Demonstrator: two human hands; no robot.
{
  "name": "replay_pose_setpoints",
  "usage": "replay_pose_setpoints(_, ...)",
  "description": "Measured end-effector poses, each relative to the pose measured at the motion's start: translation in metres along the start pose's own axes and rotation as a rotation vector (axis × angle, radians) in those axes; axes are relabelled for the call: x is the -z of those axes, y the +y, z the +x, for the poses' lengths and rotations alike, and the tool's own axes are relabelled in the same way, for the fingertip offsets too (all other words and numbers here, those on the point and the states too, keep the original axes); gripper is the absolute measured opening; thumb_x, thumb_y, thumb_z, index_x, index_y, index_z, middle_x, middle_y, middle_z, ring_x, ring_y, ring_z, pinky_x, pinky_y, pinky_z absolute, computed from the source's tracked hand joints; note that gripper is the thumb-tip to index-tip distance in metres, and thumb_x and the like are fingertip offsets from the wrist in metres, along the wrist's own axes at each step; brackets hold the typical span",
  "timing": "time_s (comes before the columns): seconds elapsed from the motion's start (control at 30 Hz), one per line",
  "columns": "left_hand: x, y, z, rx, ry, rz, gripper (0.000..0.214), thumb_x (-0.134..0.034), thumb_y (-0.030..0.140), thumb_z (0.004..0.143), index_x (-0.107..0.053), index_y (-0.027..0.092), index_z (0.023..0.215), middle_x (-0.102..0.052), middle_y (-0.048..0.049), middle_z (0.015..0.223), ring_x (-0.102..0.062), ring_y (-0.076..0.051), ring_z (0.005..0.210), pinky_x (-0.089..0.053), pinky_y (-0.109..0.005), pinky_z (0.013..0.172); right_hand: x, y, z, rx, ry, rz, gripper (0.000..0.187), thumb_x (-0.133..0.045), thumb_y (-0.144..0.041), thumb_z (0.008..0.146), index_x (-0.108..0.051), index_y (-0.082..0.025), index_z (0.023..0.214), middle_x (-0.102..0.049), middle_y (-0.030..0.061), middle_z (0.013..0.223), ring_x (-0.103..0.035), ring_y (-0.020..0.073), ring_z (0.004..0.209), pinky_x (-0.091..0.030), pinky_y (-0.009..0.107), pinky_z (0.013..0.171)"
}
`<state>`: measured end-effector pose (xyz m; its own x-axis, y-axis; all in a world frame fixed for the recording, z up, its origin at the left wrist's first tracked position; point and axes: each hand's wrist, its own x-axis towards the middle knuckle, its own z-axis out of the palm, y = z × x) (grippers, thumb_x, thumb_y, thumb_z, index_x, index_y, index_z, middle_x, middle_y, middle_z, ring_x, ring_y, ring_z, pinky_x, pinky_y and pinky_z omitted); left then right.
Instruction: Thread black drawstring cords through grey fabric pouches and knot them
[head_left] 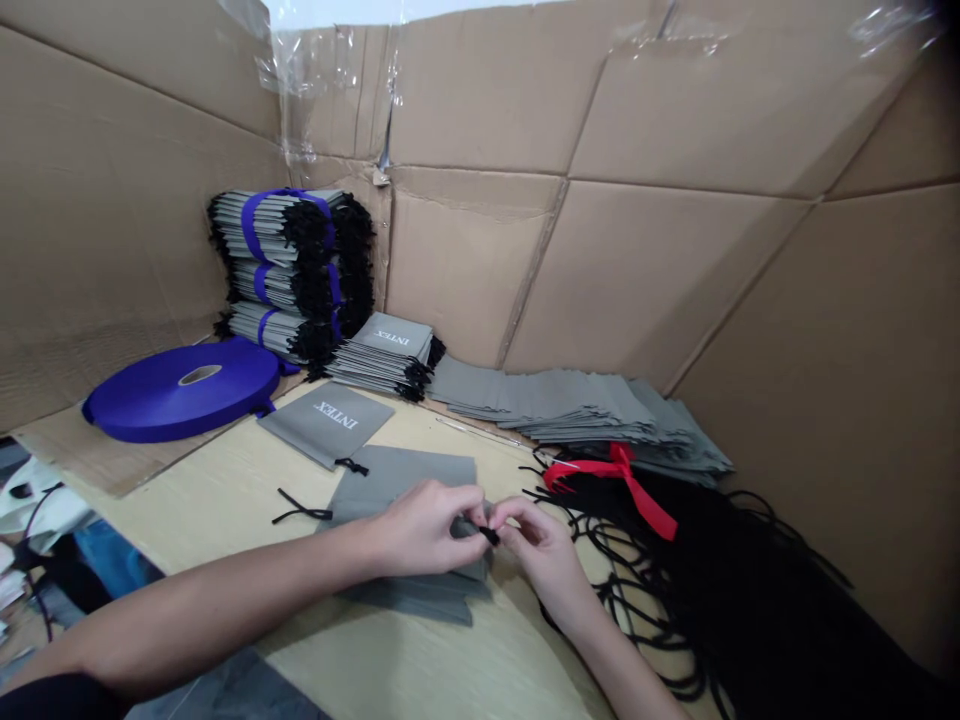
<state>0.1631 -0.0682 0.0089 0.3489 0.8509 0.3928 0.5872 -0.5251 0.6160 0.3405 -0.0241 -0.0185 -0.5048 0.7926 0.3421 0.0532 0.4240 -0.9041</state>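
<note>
My left hand (439, 525) is pinched on a short black cord (489, 535) at the right side of a small pile of grey fabric pouches (412, 470). From the right, the thumb and fingers of my right hand (536, 550) close on the same cord, touching my left fingertips. The exact shape of the cord between the fingers is partly hidden. Another black cord end (300, 508) sticks out at the pile's left side. Just behind lies a grey pouch (326, 422) printed INTEX, its knotted black cord (351, 465) towards me.
A purple ribbon roll (187, 385) lies at left. Behind it stand pouch bundles (274, 275) tied with purple ribbon, beside a stack of INTEX pouches (386, 355). Fanned grey pouches (585, 405) and black cords (720, 570) with a red ribbon (649, 505) lie right. Cardboard walls (465, 240) enclose the table.
</note>
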Motion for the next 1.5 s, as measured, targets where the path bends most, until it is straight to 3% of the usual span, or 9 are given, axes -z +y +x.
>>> replay_pose_setpoints(0.17, 0.001, -0.003, 0.003, -0.060, -0.011, -0.047, 0.005, -0.054, 0.019, 0.074, -0.057, 0.015, 0.072, -0.056, 0.0037, 0.065, -0.047, -0.008, 0.059, -0.033, -0.016, 0.056, 0.002, 0.001, 0.004, 0.087, -0.133, 0.024, 0.027, -0.053, -0.047, 0.083, -0.053, -0.021, 0.073, -0.054, 0.0020, 0.079, -0.054, 0.0183, 0.079, -0.042, 0.029, 0.071)
replay_pose_setpoints(0.33, 0.003, -0.005, 0.005, -0.114, -0.088, -0.154, 0.006, -0.054, 0.017, 0.076, -0.059, 0.014, 0.077, -0.058, 0.0032, 0.070, -0.050, -0.008, 0.063, -0.036, -0.016, 0.060, 0.002, -0.001, 0.003, 0.075, -0.215, 0.008, 0.031, -0.048, -0.053, 0.083, -0.049, -0.022, 0.076, -0.051, 0.0024, 0.083, -0.051, 0.0189, 0.082, -0.041, 0.029, 0.072)
replay_pose_setpoints(0.53, 0.001, -0.007, 0.005, -0.058, -0.117, -0.175, 0.007, -0.056, 0.019, 0.077, -0.059, 0.014, 0.075, -0.058, 0.0027, 0.070, -0.051, -0.010, 0.065, -0.037, -0.016, 0.061, 0.003, -0.003, 0.003, 0.057, -0.248, -0.015, 0.036, -0.047, -0.058, 0.081, -0.047, -0.023, 0.075, -0.049, 0.0015, 0.081, -0.050, 0.0193, 0.080, -0.041, 0.029, 0.070)
replay_pose_setpoints(0.73, -0.003, -0.010, 0.005, -0.004, -0.066, -0.124, 0.008, -0.055, 0.021, 0.079, -0.062, 0.016, 0.080, -0.062, 0.0022, 0.072, -0.054, -0.010, 0.065, -0.037, -0.017, 0.060, -0.002, -0.002, -0.001, 0.004, -0.167, -0.068, 0.033, -0.041, -0.053, 0.086, -0.044, -0.023, 0.075, -0.044, -0.0006, 0.076, -0.044, 0.0169, 0.073, -0.037, 0.026, 0.064)
replay_pose_setpoints(0.93, 0.003, -0.001, 0.002, -0.081, -0.063, 0.029, 0.016, -0.049, 0.018, 0.082, -0.061, 0.022, 0.090, -0.066, 0.0014, 0.080, -0.059, -0.012, 0.068, -0.037, -0.018, 0.061, -0.011, 0.008, -0.001, -0.099, -0.035, 0.074, 0.034, -0.043, -0.056, 0.083, -0.042, -0.023, 0.074, -0.037, -0.0038, 0.068, -0.037, 0.0140, 0.062, -0.035, 0.023, 0.056)
replay_pose_setpoints(1.07, 0.002, 0.000, 0.000, -0.024, -0.058, 0.065, 0.018, -0.048, 0.020, 0.080, -0.059, 0.023, 0.095, -0.067, 0.0008, 0.086, -0.061, -0.015, 0.073, -0.039, -0.020, 0.063, -0.018, 0.012, -0.001, -0.115, 0.041, 0.142, 0.034, -0.042, -0.055, 0.084, -0.042, -0.023, 0.073, -0.037, -0.0041, 0.067, -0.039, 0.0137, 0.059, -0.036, 0.023, 0.054)
replay_pose_setpoints(1.23, -0.005, -0.011, 0.003, 0.110, -0.044, -0.001, 0.019, -0.051, 0.027, 0.077, -0.058, 0.022, 0.095, -0.067, -0.0001, 0.085, -0.060, -0.016, 0.072, -0.041, -0.021, 0.062, -0.017, 0.005, -0.005, -0.025, 0.076, -0.244, 0.024, -0.035, -0.045, 0.091, -0.045, -0.024, 0.084, -0.046, -0.0018, 0.073, -0.045, 0.0149, 0.062, -0.038, 0.024, 0.056)
replay_pose_setpoints(1.4, -0.006, -0.014, 0.004, 0.096, -0.081, -0.051, 0.021, -0.050, 0.028, 0.078, -0.059, 0.021, 0.095, -0.067, -0.0005, 0.088, -0.060, -0.015, 0.073, -0.042, -0.021, 0.063, -0.002, -0.003, -0.004, 0.103, -0.101, -0.628, 0.023, -0.029, -0.035, 0.094, -0.046, -0.024, 0.085, -0.055, 0.0010, 0.075, -0.053, 0.0169, 0.066, -0.040, 0.027, 0.059)
replay_pose_setpoints(1.5, -0.005, -0.014, 0.005, 0.095, -0.088, -0.029, 0.020, -0.052, 0.027, 0.076, -0.060, 0.021, 0.093, -0.067, 0.0004, 0.085, -0.059, -0.015, 0.070, -0.040, -0.020, 0.060, 0.004, -0.003, -0.004, 0.191, -0.140, -0.799, 0.022, -0.029, -0.032, 0.094, -0.046, -0.024, 0.082, -0.056, 0.0017, 0.071, -0.055, 0.0176, 0.063, -0.040, 0.028, 0.057)
